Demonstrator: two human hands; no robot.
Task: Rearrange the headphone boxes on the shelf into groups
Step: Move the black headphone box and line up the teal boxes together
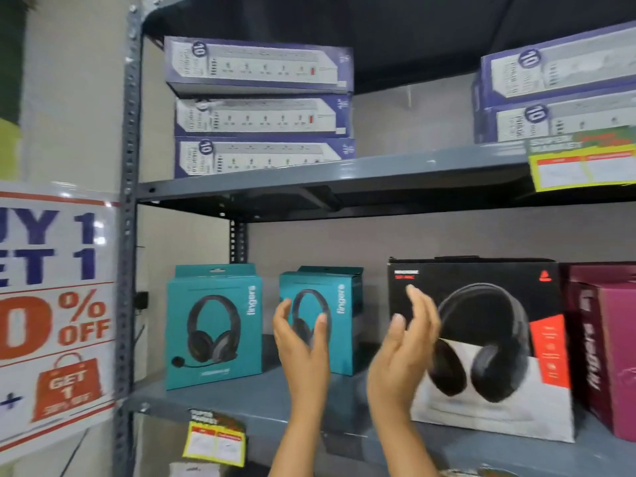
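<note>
Two teal headphone boxes stand upright on the grey lower shelf (247,401): one at the left (213,325), another (344,321) further back at centre. A large black headphone box (488,349) stands to the right, and a maroon box (605,349) beside it at the frame edge. My left hand (303,349) is raised in front of the central teal box, fingers apart, holding nothing. My right hand (406,349) is raised in front of the black box's left side, fingers spread, also holding nothing. Both hands look slightly blurred.
Blue-and-white power strip boxes are stacked on the upper shelf at left (261,108) and right (557,94). Yellow price tags hang from the shelf edges (215,442) (581,166). A sale poster (55,304) hangs left of the grey metal upright (125,270).
</note>
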